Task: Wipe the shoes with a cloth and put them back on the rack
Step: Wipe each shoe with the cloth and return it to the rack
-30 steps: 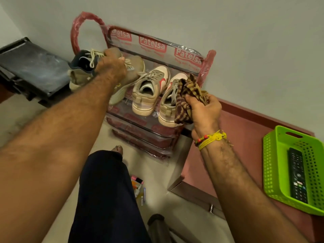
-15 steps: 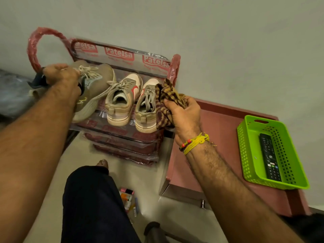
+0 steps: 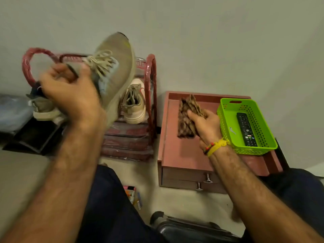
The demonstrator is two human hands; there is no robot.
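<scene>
My left hand (image 3: pixel 70 95) grips an olive-tan sneaker (image 3: pixel 115 71) by its tongue and collar, lifted off the rack with its toe tilted up toward the wall. A second olive shoe (image 3: pixel 43 109) lies below that hand, mostly hidden. A beige sneaker (image 3: pixel 134 104) stands on the top shelf of the red plastic-wrapped shoe rack (image 3: pixel 150 81). My right hand (image 3: pixel 205 123) holds a brown checked cloth (image 3: pixel 186 116) above the reddish low table (image 3: pixel 177 151), to the right of the rack.
A green perforated basket (image 3: pixel 228 109) with a black remote (image 3: pixel 246 130) sits on the table's right side. The table has two drawers with metal knobs. Small items lie on the floor near my dark-trousered leg. A dark flat object sits left of the rack.
My left hand has lifted the olive sneaker up off the rack and tipped its toe upward. My right hand has carried the cloth away from the rack to above the reddish table.
</scene>
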